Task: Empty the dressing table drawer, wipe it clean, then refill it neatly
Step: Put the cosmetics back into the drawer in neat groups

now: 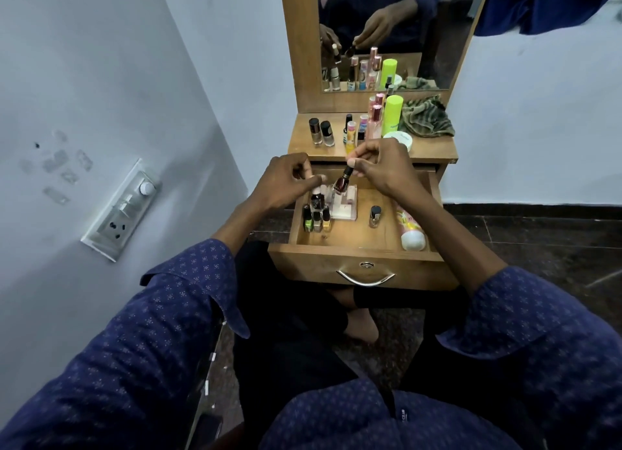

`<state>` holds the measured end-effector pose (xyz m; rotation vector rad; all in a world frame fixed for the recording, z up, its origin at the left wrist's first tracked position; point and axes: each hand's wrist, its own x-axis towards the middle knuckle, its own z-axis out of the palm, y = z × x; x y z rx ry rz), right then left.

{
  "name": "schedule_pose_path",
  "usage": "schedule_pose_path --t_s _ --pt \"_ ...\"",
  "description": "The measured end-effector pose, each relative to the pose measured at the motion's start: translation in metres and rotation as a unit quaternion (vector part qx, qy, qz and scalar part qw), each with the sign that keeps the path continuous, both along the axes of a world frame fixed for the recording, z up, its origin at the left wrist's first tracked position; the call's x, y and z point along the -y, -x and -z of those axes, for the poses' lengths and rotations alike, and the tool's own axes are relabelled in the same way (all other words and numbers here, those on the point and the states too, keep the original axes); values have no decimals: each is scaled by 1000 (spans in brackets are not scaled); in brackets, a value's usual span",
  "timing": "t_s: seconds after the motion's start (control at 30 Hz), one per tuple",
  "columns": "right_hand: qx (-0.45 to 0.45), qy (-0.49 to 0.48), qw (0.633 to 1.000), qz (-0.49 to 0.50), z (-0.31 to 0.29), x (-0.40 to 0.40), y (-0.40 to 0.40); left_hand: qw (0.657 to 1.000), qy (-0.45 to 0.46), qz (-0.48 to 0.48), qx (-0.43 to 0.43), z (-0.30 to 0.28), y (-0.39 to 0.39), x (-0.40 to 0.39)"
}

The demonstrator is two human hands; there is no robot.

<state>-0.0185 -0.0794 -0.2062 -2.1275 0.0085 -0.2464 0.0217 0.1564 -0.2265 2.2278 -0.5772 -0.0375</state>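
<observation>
Right hand (380, 167) pinches a dark red glass nail polish bottle (341, 183) by its black cap, tilted over the open wooden drawer (363, 268). Left hand (286, 182) fingers curl loosely; any grasp cannot be told.

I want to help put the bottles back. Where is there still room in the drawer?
The drawer has bare wood in the front middle, between the small bottle cluster on the left and the lying tube on the right, around the lone bottle. The back left is crowded: the white organizer and both hands are there.
</observation>
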Motion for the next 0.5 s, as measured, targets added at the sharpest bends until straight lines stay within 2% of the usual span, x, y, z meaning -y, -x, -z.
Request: schedule_pose_path --t_s 0.1,0.2,0.4,0.5 --pt "-27 7 1000 -12 13 -5 7 993 -112 13 30 10 8 -4" --pt "-53 21 998 -20 24 -14 12 981 -186 20 42 20 15 -7" --pt "-82 116 990 -3 41 -40 35 965 -258 14 42 36 21 -10" --pt "-89 114 990 2 57 -53 37 957 -285 13 60 40 23 -9"
